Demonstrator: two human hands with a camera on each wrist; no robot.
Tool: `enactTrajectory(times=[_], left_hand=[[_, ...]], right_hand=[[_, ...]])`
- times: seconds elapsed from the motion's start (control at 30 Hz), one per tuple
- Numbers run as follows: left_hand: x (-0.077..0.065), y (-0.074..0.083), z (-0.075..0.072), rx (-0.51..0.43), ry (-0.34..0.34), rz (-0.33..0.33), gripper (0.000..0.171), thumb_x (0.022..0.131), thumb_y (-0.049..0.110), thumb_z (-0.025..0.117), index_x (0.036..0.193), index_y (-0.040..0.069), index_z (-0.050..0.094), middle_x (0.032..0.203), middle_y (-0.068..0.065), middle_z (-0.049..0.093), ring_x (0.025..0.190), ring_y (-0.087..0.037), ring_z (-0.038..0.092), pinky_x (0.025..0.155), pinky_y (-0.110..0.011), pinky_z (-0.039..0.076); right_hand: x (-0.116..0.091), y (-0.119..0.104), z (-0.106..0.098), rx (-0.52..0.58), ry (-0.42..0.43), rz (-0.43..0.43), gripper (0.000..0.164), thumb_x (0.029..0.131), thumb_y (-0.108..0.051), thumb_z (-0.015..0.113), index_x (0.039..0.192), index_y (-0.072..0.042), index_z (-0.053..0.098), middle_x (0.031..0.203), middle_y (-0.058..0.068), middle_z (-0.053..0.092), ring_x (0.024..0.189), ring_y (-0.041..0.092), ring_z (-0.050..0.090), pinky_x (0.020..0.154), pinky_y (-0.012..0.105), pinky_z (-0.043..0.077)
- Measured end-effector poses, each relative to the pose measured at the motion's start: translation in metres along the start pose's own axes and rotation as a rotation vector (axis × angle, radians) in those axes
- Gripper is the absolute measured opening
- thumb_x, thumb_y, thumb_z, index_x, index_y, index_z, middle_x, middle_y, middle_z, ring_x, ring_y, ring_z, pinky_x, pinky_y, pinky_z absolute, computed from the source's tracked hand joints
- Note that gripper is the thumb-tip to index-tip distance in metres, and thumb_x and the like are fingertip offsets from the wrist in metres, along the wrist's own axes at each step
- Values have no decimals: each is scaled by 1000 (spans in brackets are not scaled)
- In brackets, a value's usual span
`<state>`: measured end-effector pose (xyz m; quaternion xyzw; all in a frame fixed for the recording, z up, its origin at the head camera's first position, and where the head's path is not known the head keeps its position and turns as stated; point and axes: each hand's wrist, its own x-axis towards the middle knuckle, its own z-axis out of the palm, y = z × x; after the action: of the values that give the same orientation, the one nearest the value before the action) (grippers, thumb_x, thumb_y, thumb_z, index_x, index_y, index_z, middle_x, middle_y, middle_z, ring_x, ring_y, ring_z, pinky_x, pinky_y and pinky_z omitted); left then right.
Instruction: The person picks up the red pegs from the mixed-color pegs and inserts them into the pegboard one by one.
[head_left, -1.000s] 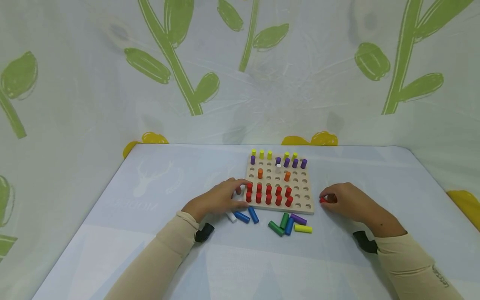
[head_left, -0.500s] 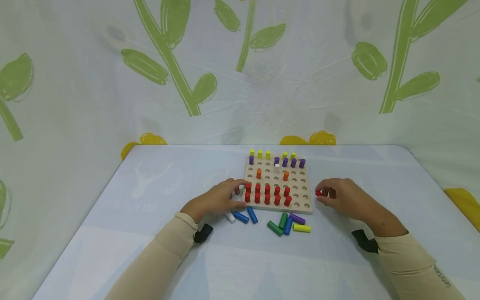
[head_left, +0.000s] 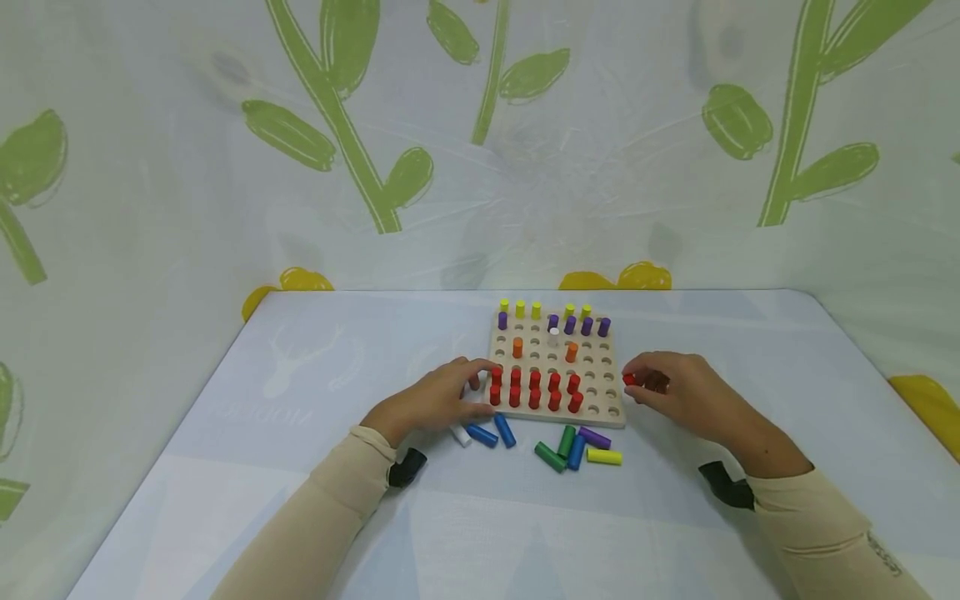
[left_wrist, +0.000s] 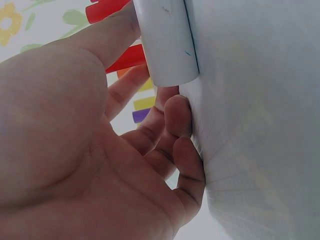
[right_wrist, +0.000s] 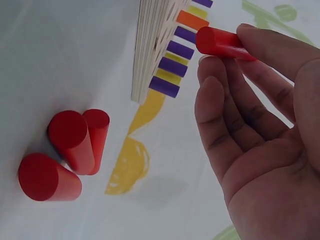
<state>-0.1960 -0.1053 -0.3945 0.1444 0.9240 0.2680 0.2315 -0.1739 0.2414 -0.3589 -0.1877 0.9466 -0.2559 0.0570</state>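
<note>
My right hand [head_left: 686, 396] pinches a red peg [right_wrist: 220, 42] between thumb and fingertips, just off the right edge of a wooden pegboard [head_left: 600, 422]. On the board, two front rows hold red pegs [head_left: 535, 397]; their rightmost holes are bare. Farther back stand orange pegs [head_left: 517, 347], a white peg [head_left: 553, 337], purple pegs [head_left: 587, 326] and yellow pegs [head_left: 521, 308]. My left hand [head_left: 431, 402] rests at the board's front left corner, thumb and index finger spread beside the red pegs. Its exact contact with the board is hidden.
Loose blue pegs [head_left: 505, 430] and a loose white peg [left_wrist: 167, 45] lie by my left hand. Before the board lie green pegs [head_left: 551, 457], a blue, a purple and a yellow peg [head_left: 604, 457]. Loose red pegs [right_wrist: 70, 142] lie below my right hand.
My right hand has lifted the red peg and moved slightly left and away, closer to the board's right edge. My left hand has stayed in place.
</note>
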Motion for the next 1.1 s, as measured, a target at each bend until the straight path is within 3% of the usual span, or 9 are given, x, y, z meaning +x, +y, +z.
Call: enactTrajectory(times=[0.17,0.47,0.67,1.1], left_hand=[[0,1,0,3,2,-8,71,87,41,77,149,34,42,121,1,57,101,-16,55,89,-34,54],[0,0,-1,-7,8,-2,71,87,40,77,149,34,42,121,2,57,102,-16,55,91,-36,54],[1,-1,1,-15,0,8,71,87,41,76,149,34,42,122,2,57,103,-16,55,93,-37,54],[1,-3,1,-17,3,21,72,87,41,77,149,33,42,122,2,57,103,-15,55,94,-36,54]], right_hand=[[-1,-3,3,18,44,-37,25,86,-11,78,110,-10,72,92,-5,72,82,9,63,72,19,54],[-2,-11,9,2,135,-94,28,85,-9,79,111,-8,71,97,-1,74,86,13,68,79,39,60],[1,-11,15,22,113,-109,28,85,-6,78,112,-7,70,97,0,75,87,15,70,81,39,60],[13,-15,17,1,30,-42,29,88,-13,77,116,-10,70,101,1,75,91,17,68,78,35,59]])
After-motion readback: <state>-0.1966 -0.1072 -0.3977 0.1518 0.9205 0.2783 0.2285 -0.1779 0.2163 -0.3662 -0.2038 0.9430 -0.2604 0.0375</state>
